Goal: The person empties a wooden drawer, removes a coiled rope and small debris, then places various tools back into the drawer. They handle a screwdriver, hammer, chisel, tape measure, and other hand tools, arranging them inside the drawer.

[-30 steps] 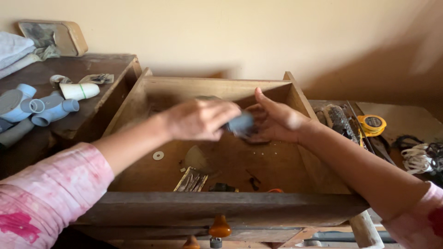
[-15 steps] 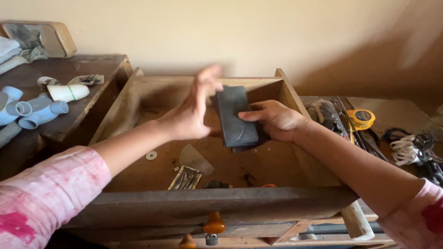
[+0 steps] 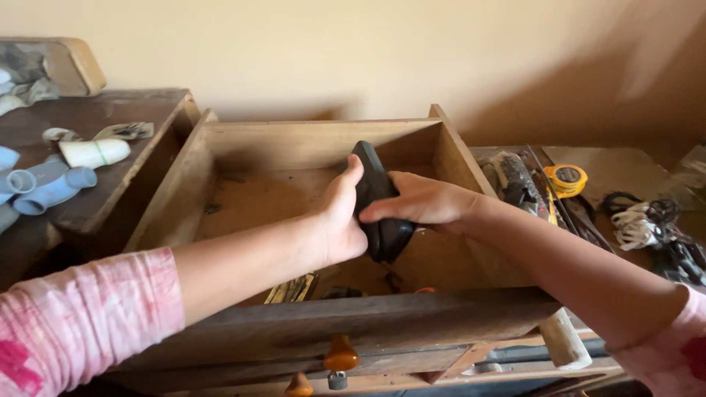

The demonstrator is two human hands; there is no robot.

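A flat dark sanding block [image 3: 379,202] is held above the open wooden drawer [image 3: 243,140], clamped between the left hand [image 3: 340,220] and right hand [image 3: 419,202], both closed on its edges (judged rigid, light, best gripped by the long sides).

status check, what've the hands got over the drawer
Left hand and right hand both gripping the dark flat object. Held on edge above the open wooden drawer. Nothing blocking.
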